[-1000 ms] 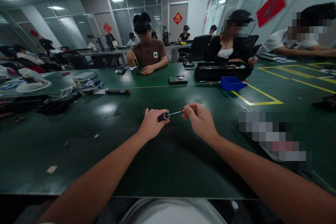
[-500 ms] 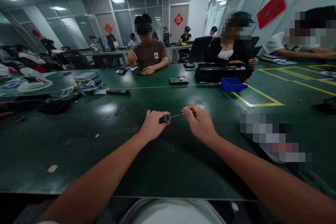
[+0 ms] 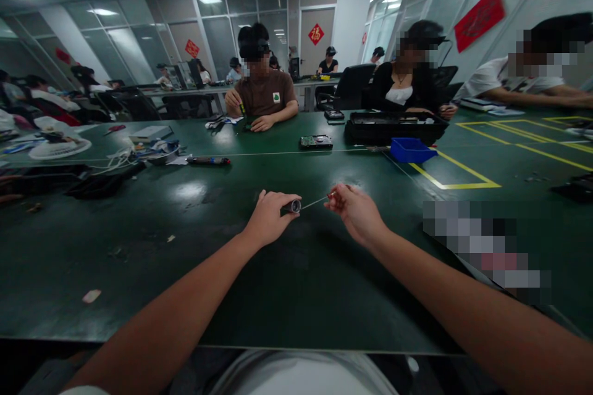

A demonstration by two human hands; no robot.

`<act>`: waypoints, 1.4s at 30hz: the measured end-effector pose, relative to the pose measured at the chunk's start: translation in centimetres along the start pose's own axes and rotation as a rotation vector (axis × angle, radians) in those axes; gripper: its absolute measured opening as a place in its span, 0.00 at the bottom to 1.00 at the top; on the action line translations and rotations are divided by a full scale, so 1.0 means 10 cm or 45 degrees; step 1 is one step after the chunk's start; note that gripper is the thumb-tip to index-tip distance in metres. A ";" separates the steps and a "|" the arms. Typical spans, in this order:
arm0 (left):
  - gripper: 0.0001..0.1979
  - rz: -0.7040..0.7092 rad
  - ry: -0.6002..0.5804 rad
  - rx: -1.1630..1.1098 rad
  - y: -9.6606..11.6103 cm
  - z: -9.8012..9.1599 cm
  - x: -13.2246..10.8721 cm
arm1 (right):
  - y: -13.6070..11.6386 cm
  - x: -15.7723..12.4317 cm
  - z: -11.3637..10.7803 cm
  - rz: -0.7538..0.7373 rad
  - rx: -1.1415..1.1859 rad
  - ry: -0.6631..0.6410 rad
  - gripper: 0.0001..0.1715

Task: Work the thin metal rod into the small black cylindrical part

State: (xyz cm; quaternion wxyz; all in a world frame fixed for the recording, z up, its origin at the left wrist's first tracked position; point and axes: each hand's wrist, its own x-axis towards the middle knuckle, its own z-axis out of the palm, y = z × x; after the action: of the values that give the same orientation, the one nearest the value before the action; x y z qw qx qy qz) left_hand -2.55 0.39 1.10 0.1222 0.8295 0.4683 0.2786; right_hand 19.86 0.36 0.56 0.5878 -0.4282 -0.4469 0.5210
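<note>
A dark cylinder with a round, light-rimmed end is gripped between the thumb and fingers of my left hand, its open end facing right. My right hand pinches the reddish handle of a thin screwdriver. The metal shaft slopes down leftward, and its tip is at the rim of the cylinder; whether it touches is too small to tell. Both hands are held over the green table.
Beyond my hands lie a dark pen-like tool, a hard drive, a blue bin and a long black casing. Cables and parts are at the left. A person in brown sits opposite.
My right hand has shifted slightly right and up, its fingers rearranged on the handle. The screwdriver shaft now slants more steeply. My left hand has hardly moved.
</note>
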 end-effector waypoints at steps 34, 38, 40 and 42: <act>0.18 -0.067 -0.035 0.010 0.04 0.01 -0.01 | -0.25 -0.26 0.11 -0.506 -0.808 -0.002 0.13; 0.17 -0.074 -0.041 0.022 0.03 0.02 -0.01 | -0.22 -0.27 0.10 -0.535 -0.846 -0.081 0.11; 0.17 -0.070 -0.046 0.015 0.02 0.02 -0.01 | -0.23 -0.27 0.10 -0.475 -0.914 -0.060 0.14; 0.17 -0.066 -0.050 0.012 0.02 0.02 -0.01 | -0.24 -0.28 0.10 -0.456 -0.985 -0.026 0.18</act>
State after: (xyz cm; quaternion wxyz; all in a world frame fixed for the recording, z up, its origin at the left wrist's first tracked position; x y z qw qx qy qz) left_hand -2.33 0.21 0.98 0.1348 0.8230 0.4883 0.2568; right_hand 19.23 -2.60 2.86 0.4606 -0.5277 -0.6824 0.2090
